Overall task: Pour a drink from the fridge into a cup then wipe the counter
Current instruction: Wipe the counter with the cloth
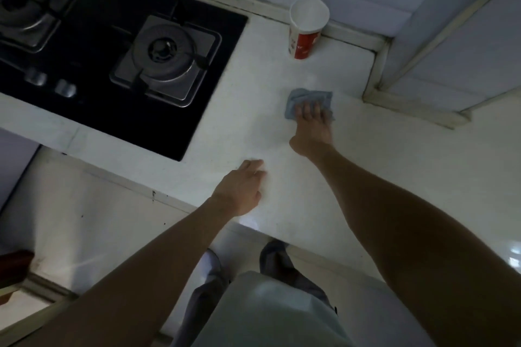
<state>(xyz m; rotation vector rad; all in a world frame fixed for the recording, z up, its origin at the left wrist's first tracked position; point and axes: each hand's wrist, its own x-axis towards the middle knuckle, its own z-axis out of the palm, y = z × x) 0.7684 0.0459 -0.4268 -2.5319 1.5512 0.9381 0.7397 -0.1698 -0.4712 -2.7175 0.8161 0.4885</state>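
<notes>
Right hand (311, 121): fingers flat and spread, palm down, pressing on the blue cloth (306, 97). It's pressing, not gripping. The cloth is bunched, a bit wider across than deep, and sticks out past my fingertips on the far side.

Left hand (242, 187): holds nothing, fingers loose, resting on the white counter (253, 79) near the front edge. Hands are apart, with the left one nearer me and further left.

Key relation: the paper cup (306, 28), red and white, stands upright almost straight ahead of the cloth along my right forearm's line, back by the wall ledge. There's bare counter between cloth and cup, nothing touching. The right hand is clearly the nearer one. I can't tell if there's drink in the cup; the inside just reads white from here.

My read: pouring looks done and I'm in the wiping step. A forward stroke runs straight at the cup, so strokes should go sideways, or stop short of it. A light paper cup would likely tip on a nudge.

Sideways limits: the gas hob (84, 51) is to the left, its nearer burner (165, 49) well apart from the cloth. The tiled corner pillar (417, 98) juts in on the right, near the cloth. Most open counter is left of the cloth and back toward me.
</notes>
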